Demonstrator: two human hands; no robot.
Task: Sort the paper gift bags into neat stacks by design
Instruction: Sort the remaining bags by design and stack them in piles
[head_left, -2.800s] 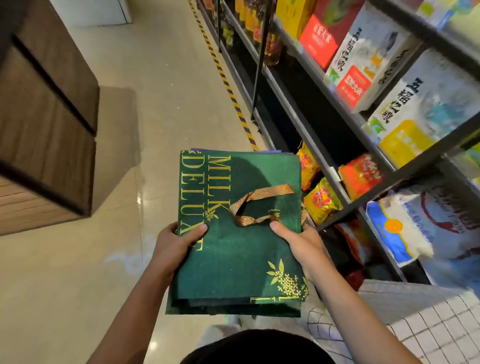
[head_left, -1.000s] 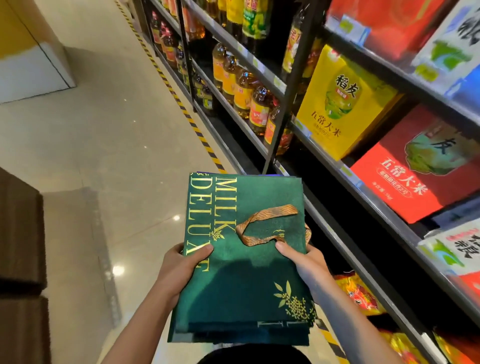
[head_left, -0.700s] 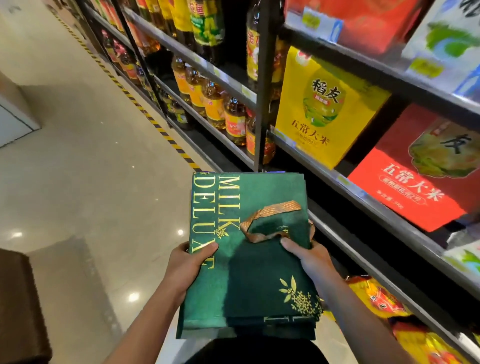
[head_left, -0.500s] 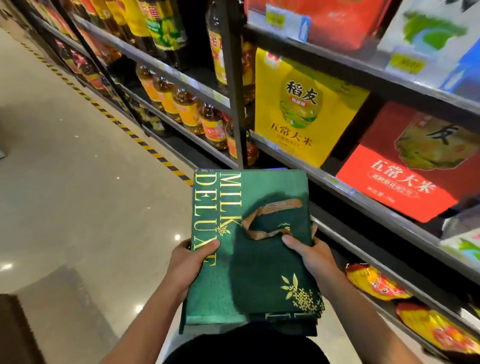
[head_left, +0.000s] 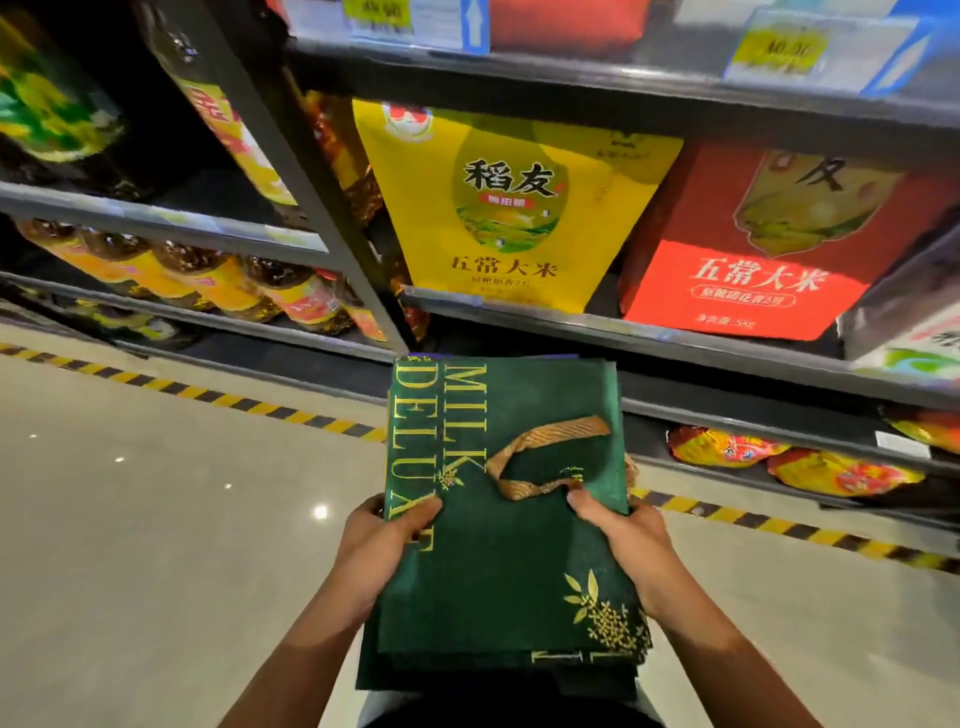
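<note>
shelf (head_left: 675, 343) now faces view; left hand (head_left: 379, 540), right hand (head_left: 623, 540) fingers still grasping flat matte-green bag stack (head_left: 509, 561).

Your top green bag (head_left: 511, 519) reads "MILK DELUXE" in gold letters, the last ones partly under your left thumb. The yellow rice bag (head_left: 511, 208) on the shelf says "稻友" and "五常大米". The red bag (head_left: 769, 249) beside it repeats "五常大米", with "5kg" below. The shelf price tags (head_left: 789, 49) are too blurred to read.

Between the hands, the dark green gift bag (head_left: 509, 519) is showing gold lettering, gold sprigs, and a seemingly striped gold ribbon handle (head_left: 545, 447).
</note>
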